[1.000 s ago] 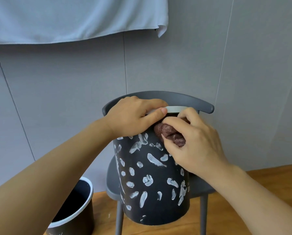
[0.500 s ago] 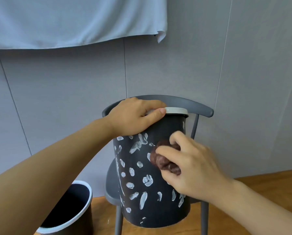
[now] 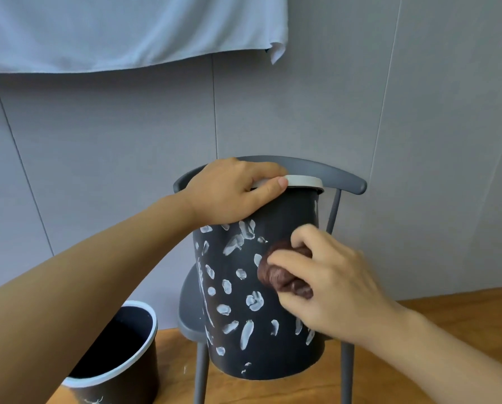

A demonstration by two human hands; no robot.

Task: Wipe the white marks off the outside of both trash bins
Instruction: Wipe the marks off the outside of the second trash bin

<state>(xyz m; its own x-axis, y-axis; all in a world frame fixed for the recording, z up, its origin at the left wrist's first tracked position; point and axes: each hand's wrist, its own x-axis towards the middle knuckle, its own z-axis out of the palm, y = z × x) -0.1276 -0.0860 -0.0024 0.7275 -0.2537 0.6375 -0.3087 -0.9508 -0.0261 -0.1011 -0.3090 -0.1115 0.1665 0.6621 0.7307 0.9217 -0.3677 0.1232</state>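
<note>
A black trash bin (image 3: 244, 333) with a white rim stands tilted on a grey chair (image 3: 343, 179), its side dotted with several white marks. My left hand (image 3: 232, 193) grips the rim at the top, thumb on the outside. My right hand (image 3: 328, 284) holds a bunched brown cloth (image 3: 278, 275) and presses it against the bin's side, about halfway up on the right. The strip of bin above the cloth is free of marks. A second black bin (image 3: 139, 371) with a white rim stands on the floor at the lower left, with a white mark near its base.
The chair stands against a grey panelled wall (image 3: 127, 170). A pale blue cloth (image 3: 112, 30) hangs on the wall at the top left. The floor (image 3: 436, 313) is orange-brown wood.
My right hand has wiped the brown cloth down from just under the rim to the middle of the bin's side, leaving that strip free of marks. My left hand has kept its grip on the rim.
</note>
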